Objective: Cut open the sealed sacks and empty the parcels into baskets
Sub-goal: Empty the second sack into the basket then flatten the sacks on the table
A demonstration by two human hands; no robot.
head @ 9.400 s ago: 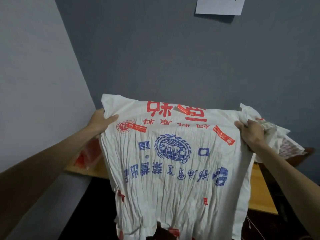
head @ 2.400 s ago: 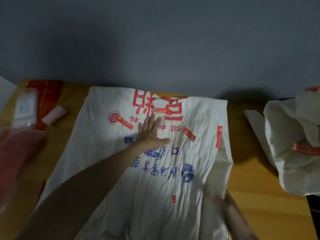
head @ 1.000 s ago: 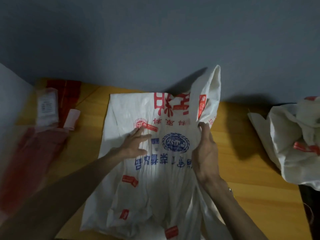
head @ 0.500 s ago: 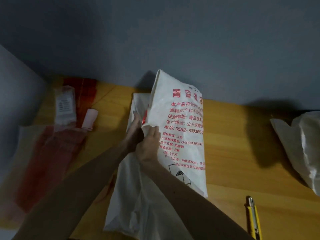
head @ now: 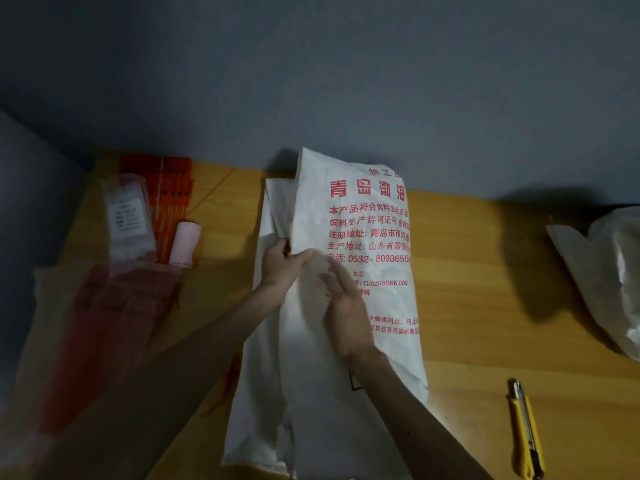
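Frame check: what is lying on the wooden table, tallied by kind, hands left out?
White sacks: 2, the folded sack and the crumpled sack
Yellow knife: 1
Pink roll: 1
Clear labelled packet: 1
Red strip bundles: 2, the loose bundle and the bagged bundle
Total: 7
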